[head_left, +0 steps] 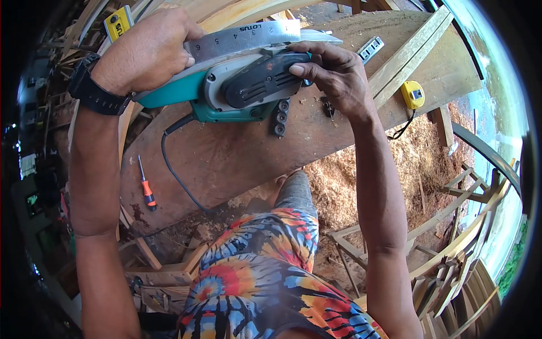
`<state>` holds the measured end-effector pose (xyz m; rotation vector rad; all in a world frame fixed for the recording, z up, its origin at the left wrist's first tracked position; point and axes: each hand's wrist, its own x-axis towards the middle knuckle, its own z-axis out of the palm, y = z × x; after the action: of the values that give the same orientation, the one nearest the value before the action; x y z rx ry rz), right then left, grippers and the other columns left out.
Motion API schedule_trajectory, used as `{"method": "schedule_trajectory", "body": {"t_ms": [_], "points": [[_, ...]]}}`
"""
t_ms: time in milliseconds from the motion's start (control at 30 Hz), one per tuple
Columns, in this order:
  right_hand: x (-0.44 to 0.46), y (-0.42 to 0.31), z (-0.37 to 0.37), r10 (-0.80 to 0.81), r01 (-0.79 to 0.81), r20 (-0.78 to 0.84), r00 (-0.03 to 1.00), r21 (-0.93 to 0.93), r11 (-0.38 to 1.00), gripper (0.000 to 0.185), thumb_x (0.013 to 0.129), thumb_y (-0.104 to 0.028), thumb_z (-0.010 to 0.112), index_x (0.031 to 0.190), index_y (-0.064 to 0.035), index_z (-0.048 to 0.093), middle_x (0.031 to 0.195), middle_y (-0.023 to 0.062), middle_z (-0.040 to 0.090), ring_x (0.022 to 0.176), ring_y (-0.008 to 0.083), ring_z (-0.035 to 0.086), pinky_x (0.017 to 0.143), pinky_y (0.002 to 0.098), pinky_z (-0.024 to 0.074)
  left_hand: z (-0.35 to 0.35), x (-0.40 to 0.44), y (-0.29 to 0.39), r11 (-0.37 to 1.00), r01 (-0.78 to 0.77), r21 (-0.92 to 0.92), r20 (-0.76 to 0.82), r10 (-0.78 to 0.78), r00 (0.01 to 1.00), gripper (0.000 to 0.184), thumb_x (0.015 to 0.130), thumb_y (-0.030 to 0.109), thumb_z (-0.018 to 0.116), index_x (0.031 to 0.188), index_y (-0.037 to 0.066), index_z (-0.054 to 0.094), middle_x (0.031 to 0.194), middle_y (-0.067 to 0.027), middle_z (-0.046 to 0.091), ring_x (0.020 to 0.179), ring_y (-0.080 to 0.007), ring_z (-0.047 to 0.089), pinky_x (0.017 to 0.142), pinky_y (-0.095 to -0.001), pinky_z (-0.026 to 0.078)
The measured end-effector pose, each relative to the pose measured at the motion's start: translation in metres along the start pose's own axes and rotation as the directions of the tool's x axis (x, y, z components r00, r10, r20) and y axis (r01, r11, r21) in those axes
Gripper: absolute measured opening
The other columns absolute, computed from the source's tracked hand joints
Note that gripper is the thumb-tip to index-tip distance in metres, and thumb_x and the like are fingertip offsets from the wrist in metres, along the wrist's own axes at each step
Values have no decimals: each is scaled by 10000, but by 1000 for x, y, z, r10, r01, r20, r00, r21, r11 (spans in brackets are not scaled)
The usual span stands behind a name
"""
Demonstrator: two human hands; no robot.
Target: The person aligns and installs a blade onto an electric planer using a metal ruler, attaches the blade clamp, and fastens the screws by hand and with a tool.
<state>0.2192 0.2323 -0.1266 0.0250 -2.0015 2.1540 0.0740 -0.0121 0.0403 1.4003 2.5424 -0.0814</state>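
Woodworking workshop, evidenced by wood shavings [339,195] on the ground, timber pieces [446,288], power planer [265,82], screwdriver [148,194] and tape measure [414,95].

Metal blade [245,38]: inverted "LOTUS", 2–6; yellow handle [117,24]: "…US".

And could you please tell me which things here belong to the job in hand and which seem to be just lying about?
Likely part of the job: the teal power tool, under the right hand; its cord; the steel rule, in the left hand.

Apparently just lying about: the screwdriver; the yellow tape measure; the wooden strips.
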Motion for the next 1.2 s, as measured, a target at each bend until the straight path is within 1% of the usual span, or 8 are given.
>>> {"method": "schedule_trajectory", "body": {"t_ms": [133,333,433,667,767,967,1133,1200], "points": [[0,-5,-1,15,-15,5,1000,-35,999,368,876,-185,856,1211,-60,771,988,43,783,929,112,717,853,293,592,0,-1,2,1000,1,4,-14,-1,1000,421,791,20,681,1202,-63,717,715,-182,631,635,-247,624,655,-381,533],[0,-4,-1,2,-3,24,1000,13,1000,347,896,-168,838,1213,-45,768,1016,58,788,958,124,723,873,298,589,-2,0,2,1000,-6,-1,3,6,1000,364,789,20,685,1137,-77,725,713,-188,625,630,-250,618,651,-384,526],[0,-7,-2,17,-17,33,999,-5,1000,338,904,-159,829,1215,-43,767,1018,63,788,959,128,723,878,300,587,0,0,0,1000,-30,9,-12,30,999,342,788,23,689,1112,-81,726,714,-194,624,627,-259,616,648,-388,522],[2,-5,-3,-5,6,64,998,-10,1000,329,915,-145,815,1223,-38,764,1021,48,791,962,118,721,886,298,583,3,-1,-3,996,-83,24,-81,85,993,322,786,25,688,1087,-83,725,710,-201,624,625,-280,616,649,-398,521],[4,-4,-5,-3,2,93,996,11,1000,323,925,-135,802,1230,-36,762,1027,43,792,971,114,719,902,296,578,-1,-1,0,998,-61,34,-36,63,997,319,784,28,687,1078,-89,724,718,-207,632,637,-290,631,659,-401,527],[5,-8,-4,-15,14,114,993,11,1000,310,938,-123,785,1235,-36,760,1039,38,792,987,111,715,922,292,570,5,-2,-5,993,-101,62,-93,107,990,302,787,25,678,1064,-81,733,723,-205,645,648,-296,647,669,-399,532],[7,-7,-5,-38,45,132,991,-46,998,313,940,-120,783,1240,-36,758,1045,38,792,984,107,713,919,290,571,0,-1,-3,999,-46,23,-29,47,999,294,803,23,668,1071,-77,738,717,-192,641,641,-276,640,666,-396,529],[6,-8,-4,-25,30,123,992,-41,999,312,940,-116,782,1240,-32,757,1043,41,791,979,107,713,914,289,572,0,-1,-3,999,-30,15,-16,31,999,295,806,23,669,1075,-75,740,713,-187,637,638,-267,636,664,-395,528]]}}
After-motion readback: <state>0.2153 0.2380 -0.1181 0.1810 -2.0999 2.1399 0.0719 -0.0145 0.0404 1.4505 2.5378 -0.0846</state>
